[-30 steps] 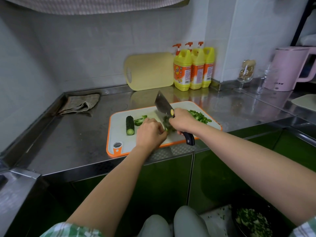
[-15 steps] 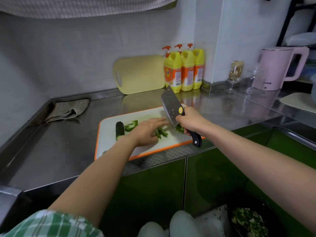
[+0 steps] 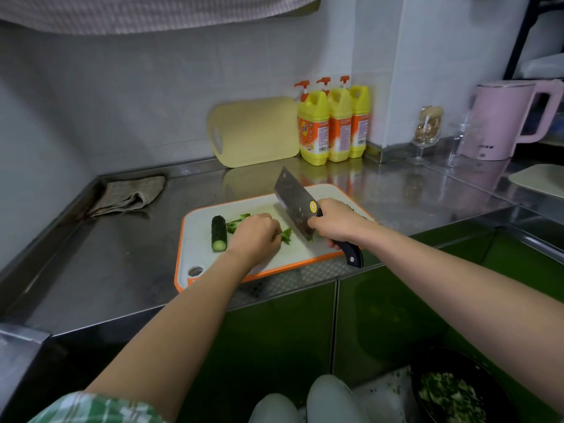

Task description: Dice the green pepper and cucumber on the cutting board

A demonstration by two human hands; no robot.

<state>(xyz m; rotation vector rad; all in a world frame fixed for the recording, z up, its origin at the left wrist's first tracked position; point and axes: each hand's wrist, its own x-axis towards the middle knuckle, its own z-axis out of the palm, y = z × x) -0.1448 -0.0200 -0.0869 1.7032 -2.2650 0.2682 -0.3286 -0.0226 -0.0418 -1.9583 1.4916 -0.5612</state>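
Two bare forearms reach forward, side by side. The left hand is curled, knuckles up, fingertips holding down a pepper piece. The right hand grips a cleaver by its handle, blade raised and tilted.

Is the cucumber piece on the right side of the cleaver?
No, the cucumber piece lies left of the cleaver, with the left hand between them.

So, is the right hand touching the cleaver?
Touching. The head view shows the right hand with its fingers curled round the black handle of the cleaver, with no gap between them.
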